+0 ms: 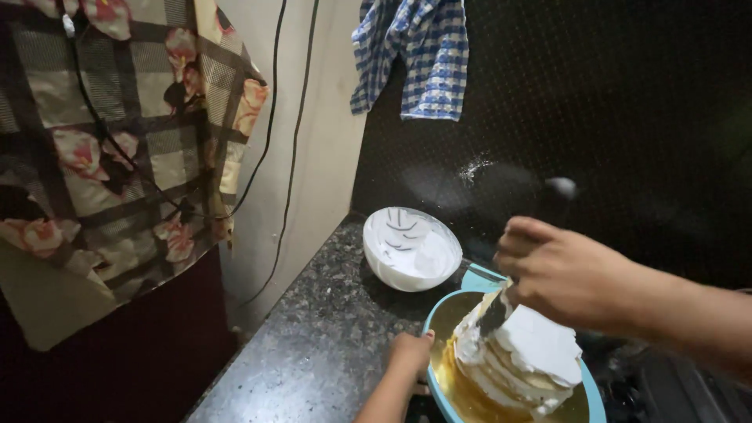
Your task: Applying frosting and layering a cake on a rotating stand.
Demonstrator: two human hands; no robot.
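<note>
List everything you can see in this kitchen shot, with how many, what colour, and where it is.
Layered cake: one, white cream, on the gold board.
Gold board: one, on the blue stand.
Blue stand: one, light blue, right on the counter.
Bowl: one, white, cream inside, behind the cake.
Spatula: one, dark blade, against the cake's side.
Counter: one, speckled dark granite.
Checked cloth: one, blue and white, hanging on the wall.
Floral fabric: one, plaid, left.
Cables: two, black, down the wall.
Left hand: on the stand's rim.
Right hand: gripping the spatula.

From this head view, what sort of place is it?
Likely a home kitchen: a speckled granite counter, a bowl of white cream, a layered cake being iced, and a checked cloth hanging above.
</note>
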